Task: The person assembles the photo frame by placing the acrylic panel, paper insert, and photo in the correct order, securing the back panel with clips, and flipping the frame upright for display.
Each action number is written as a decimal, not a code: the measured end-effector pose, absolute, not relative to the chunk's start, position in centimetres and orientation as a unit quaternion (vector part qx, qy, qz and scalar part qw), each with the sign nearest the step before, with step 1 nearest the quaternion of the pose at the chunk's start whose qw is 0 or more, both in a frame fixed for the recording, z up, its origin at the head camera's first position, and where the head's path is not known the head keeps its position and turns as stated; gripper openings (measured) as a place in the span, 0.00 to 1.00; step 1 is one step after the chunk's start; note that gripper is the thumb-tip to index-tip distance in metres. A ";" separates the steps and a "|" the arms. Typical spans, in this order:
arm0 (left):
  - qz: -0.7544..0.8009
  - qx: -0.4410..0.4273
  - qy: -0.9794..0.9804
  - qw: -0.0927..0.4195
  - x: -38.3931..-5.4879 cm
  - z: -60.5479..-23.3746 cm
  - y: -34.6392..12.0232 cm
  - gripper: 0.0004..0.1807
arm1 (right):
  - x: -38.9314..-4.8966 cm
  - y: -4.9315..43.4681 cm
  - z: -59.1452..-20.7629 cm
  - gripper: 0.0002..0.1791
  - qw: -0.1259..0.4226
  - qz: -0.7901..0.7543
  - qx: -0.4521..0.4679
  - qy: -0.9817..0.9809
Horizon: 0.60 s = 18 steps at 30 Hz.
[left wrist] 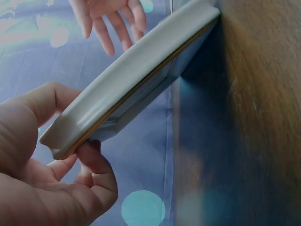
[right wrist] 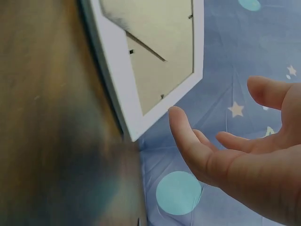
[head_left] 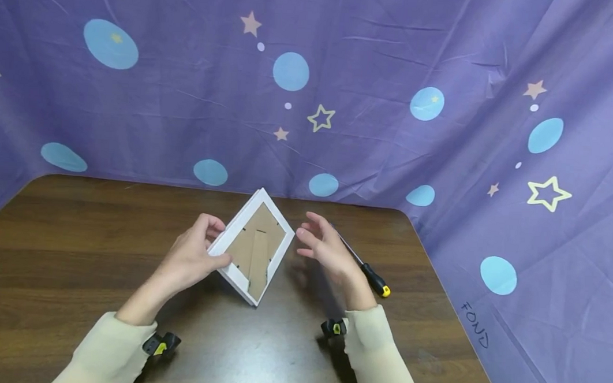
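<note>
A white picture frame point(head_left: 234, 241) is held tilted above the brown table, its cardboard back point(head_left: 268, 224) and stand strip facing me. Small dark tabs sit around the inner edge of that backing. My left hand point(head_left: 193, 255) grips the frame by its left side, thumb on the back face and fingers curled beneath, as the left wrist view also shows for the frame's edge point(left wrist: 136, 70). Close to the frame's right corner, my right hand point(head_left: 329, 252) is held up with loosely bent fingers and holds nothing. In the right wrist view its fingertips point(right wrist: 176, 115) are near the frame's border point(right wrist: 127, 110).
On the table point(head_left: 74, 249), right of and partly behind my right hand, lies a screwdriver point(head_left: 372, 276) with a black and yellow handle. A purple curtain point(head_left: 187, 92) with stars and blue dots hangs behind the table and along its right side.
</note>
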<state>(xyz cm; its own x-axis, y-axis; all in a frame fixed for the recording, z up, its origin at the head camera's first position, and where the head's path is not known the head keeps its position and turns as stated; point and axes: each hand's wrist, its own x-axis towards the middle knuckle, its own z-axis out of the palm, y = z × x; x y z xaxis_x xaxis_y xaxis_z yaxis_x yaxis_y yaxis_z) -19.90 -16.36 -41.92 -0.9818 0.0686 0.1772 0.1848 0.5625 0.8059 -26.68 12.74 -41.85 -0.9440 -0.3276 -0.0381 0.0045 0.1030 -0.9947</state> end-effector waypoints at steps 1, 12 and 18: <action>-0.459 -0.071 -0.883 0.071 -19.8 -41.8 -16.3 0.33 | -26.8 12.7 -41.7 0.37 0.128 -0.667 -0.109 0.726; -0.437 -0.081 -0.884 0.146 -19.2 -41.2 -15.4 0.32 | -26.9 13.0 -41.6 0.36 0.131 -0.703 -0.081 0.694; -0.425 -0.098 -0.882 0.177 -18.9 -41.0 -14.6 0.32 | -26.7 12.8 -41.6 0.36 0.135 -0.703 -0.083 0.693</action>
<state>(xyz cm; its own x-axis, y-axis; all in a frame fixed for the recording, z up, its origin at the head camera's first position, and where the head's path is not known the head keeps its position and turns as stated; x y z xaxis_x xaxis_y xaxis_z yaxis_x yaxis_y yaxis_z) -18.91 -14.58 -41.03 -0.9180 0.0227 0.3960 0.3236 0.6203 0.7145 -26.73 12.82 -41.58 -0.9495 -0.3057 -0.0704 0.0746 -0.0020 -0.9972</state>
